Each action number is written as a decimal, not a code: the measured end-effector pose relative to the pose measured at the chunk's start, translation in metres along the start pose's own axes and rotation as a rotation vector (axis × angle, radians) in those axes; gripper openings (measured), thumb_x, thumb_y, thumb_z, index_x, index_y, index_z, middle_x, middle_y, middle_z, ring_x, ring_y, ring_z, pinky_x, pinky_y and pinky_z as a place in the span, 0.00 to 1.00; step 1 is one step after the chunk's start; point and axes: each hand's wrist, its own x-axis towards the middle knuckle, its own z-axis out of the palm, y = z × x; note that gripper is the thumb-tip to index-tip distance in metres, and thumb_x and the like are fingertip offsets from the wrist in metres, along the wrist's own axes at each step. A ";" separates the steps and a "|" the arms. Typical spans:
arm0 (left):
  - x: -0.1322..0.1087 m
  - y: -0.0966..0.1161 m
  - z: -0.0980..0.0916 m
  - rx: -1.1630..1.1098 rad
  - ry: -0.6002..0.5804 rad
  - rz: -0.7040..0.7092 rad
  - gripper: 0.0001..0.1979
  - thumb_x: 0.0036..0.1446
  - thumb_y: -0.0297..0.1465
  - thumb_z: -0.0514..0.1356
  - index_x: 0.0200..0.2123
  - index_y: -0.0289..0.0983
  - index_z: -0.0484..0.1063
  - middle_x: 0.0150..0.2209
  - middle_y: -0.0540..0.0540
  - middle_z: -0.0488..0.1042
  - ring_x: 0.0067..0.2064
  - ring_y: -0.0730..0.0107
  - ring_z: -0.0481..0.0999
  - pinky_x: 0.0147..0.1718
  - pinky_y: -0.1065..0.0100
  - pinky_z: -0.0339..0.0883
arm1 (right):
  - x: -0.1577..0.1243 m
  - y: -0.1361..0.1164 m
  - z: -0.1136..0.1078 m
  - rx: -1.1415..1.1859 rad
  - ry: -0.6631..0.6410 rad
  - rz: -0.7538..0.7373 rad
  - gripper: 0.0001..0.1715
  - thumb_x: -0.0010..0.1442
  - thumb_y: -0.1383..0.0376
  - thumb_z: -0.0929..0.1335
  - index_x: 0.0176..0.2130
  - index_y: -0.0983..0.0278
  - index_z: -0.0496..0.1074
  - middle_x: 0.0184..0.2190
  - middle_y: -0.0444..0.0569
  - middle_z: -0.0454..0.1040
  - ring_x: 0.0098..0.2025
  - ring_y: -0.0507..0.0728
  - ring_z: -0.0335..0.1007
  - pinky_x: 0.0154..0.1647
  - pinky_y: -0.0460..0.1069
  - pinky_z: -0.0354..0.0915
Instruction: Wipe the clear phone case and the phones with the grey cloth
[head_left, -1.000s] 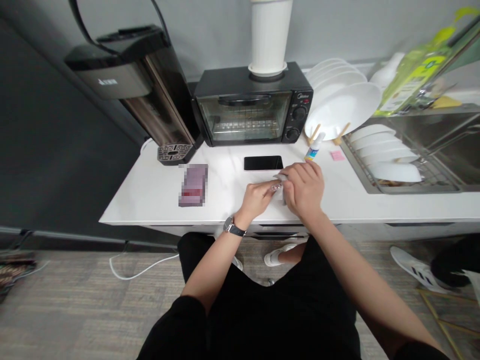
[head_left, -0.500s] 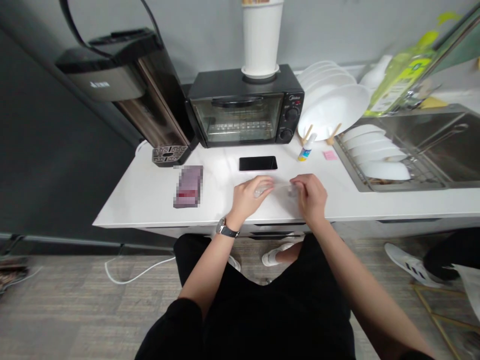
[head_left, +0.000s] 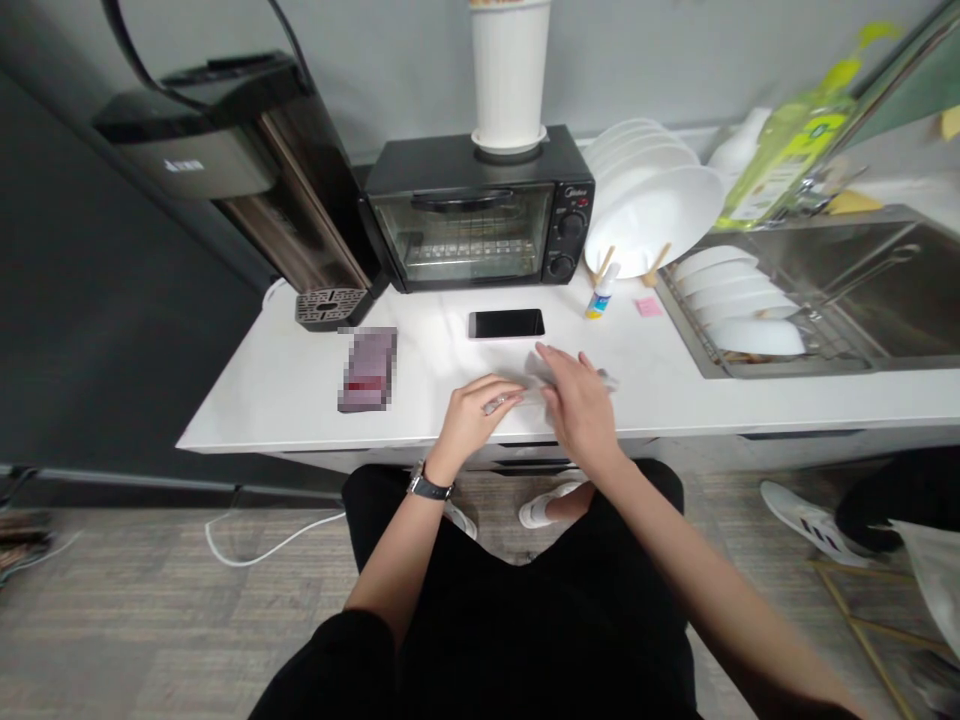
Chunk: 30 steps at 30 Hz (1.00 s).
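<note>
Both my hands rest on a thin, pale, see-through sheet (head_left: 534, 368) lying near the front edge of the white counter (head_left: 292, 405). My left hand (head_left: 476, 412), with a watch on its wrist, has its fingers curled and pinches the sheet's left end. My right hand (head_left: 576, 402) lies flat on top of the sheet with its fingers stretched out toward the back left. A black phone (head_left: 506, 323) lies face up just behind the sheet.
A black toaster oven (head_left: 469, 225) with a white cylinder (head_left: 510, 70) on top stands at the back, a dark water dispenser (head_left: 247, 170) to its left. A small bottle (head_left: 600, 295), pink note (head_left: 649, 306), stacked white plates (head_left: 652, 200), rack of bowls (head_left: 739, 305) and sink (head_left: 870, 270) lie right. Another person's shoe (head_left: 802, 520) is on the floor.
My hands were apart, stretching the sheet between them; now they are closer together, the sheet is down on the counter, and my right hand has flattened over it. The view shifted slightly.
</note>
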 end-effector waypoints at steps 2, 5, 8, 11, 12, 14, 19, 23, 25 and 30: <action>0.001 -0.002 0.001 0.026 -0.029 0.023 0.11 0.48 0.30 0.49 0.35 0.38 0.65 0.34 0.48 0.69 0.36 0.74 0.68 0.36 0.72 0.60 | -0.007 -0.004 0.013 -0.120 -0.060 -0.008 0.21 0.53 0.63 0.54 0.48 0.64 0.51 0.48 0.51 0.53 0.50 0.58 0.46 0.49 0.58 0.43; -0.002 -0.011 0.003 0.076 -0.064 0.040 0.09 0.46 0.28 0.50 0.33 0.39 0.67 0.32 0.49 0.70 0.34 0.74 0.69 0.34 0.72 0.61 | -0.015 -0.012 0.032 -0.178 -0.108 0.008 0.22 0.52 0.61 0.55 0.48 0.64 0.51 0.47 0.51 0.55 0.49 0.58 0.47 0.50 0.59 0.41; -0.006 -0.023 0.004 0.121 -0.065 0.026 0.06 0.44 0.27 0.52 0.22 0.37 0.69 0.22 0.49 0.71 0.26 0.72 0.69 0.26 0.71 0.61 | -0.014 -0.025 0.041 -0.160 -0.171 -0.068 0.24 0.52 0.60 0.56 0.48 0.63 0.51 0.46 0.50 0.57 0.48 0.57 0.50 0.50 0.56 0.44; -0.008 -0.028 0.003 0.137 -0.044 0.006 0.07 0.44 0.28 0.52 0.20 0.37 0.68 0.20 0.47 0.70 0.23 0.72 0.67 0.23 0.71 0.60 | -0.004 -0.024 0.037 -0.163 -0.194 -0.162 0.25 0.51 0.59 0.56 0.49 0.62 0.50 0.47 0.48 0.55 0.50 0.57 0.47 0.51 0.55 0.42; -0.007 -0.027 0.003 0.130 -0.036 0.003 0.07 0.45 0.29 0.51 0.23 0.38 0.69 0.23 0.48 0.71 0.24 0.72 0.68 0.24 0.71 0.60 | 0.000 -0.018 0.034 -0.178 -0.174 -0.159 0.24 0.51 0.58 0.55 0.48 0.62 0.51 0.47 0.49 0.56 0.50 0.58 0.46 0.52 0.56 0.40; -0.006 -0.024 0.004 0.105 -0.026 0.005 0.09 0.46 0.30 0.49 0.30 0.39 0.68 0.29 0.49 0.71 0.27 0.73 0.69 0.26 0.73 0.61 | 0.006 -0.004 0.028 -0.219 -0.097 -0.089 0.24 0.51 0.57 0.54 0.47 0.64 0.53 0.45 0.52 0.58 0.50 0.60 0.45 0.51 0.59 0.36; -0.005 -0.028 0.004 0.077 -0.040 0.016 0.10 0.46 0.31 0.50 0.31 0.35 0.67 0.28 0.49 0.71 0.26 0.75 0.67 0.26 0.74 0.60 | 0.006 -0.010 0.032 -0.216 -0.102 -0.085 0.26 0.51 0.55 0.53 0.46 0.66 0.54 0.44 0.54 0.58 0.50 0.60 0.44 0.50 0.59 0.35; -0.006 -0.037 0.001 0.086 -0.075 0.035 0.08 0.41 0.31 0.53 0.19 0.33 0.67 0.19 0.49 0.68 0.22 0.74 0.65 0.23 0.73 0.58 | 0.004 -0.026 0.038 -0.168 -0.250 -0.266 0.27 0.51 0.54 0.54 0.47 0.65 0.52 0.48 0.50 0.54 0.49 0.58 0.46 0.49 0.53 0.44; -0.006 -0.033 0.001 0.082 -0.072 0.032 0.07 0.43 0.30 0.52 0.23 0.34 0.68 0.21 0.49 0.69 0.23 0.75 0.66 0.24 0.74 0.59 | 0.008 -0.010 0.033 -0.180 -0.224 -0.235 0.25 0.51 0.54 0.53 0.45 0.65 0.55 0.45 0.51 0.58 0.47 0.58 0.49 0.47 0.53 0.47; -0.006 -0.022 0.005 0.060 -0.048 0.020 0.13 0.47 0.27 0.48 0.38 0.39 0.64 0.33 0.49 0.70 0.30 0.75 0.68 0.29 0.74 0.60 | 0.011 0.018 0.025 -0.246 -0.122 -0.037 0.21 0.52 0.55 0.51 0.36 0.64 0.62 0.35 0.52 0.64 0.40 0.58 0.54 0.43 0.54 0.47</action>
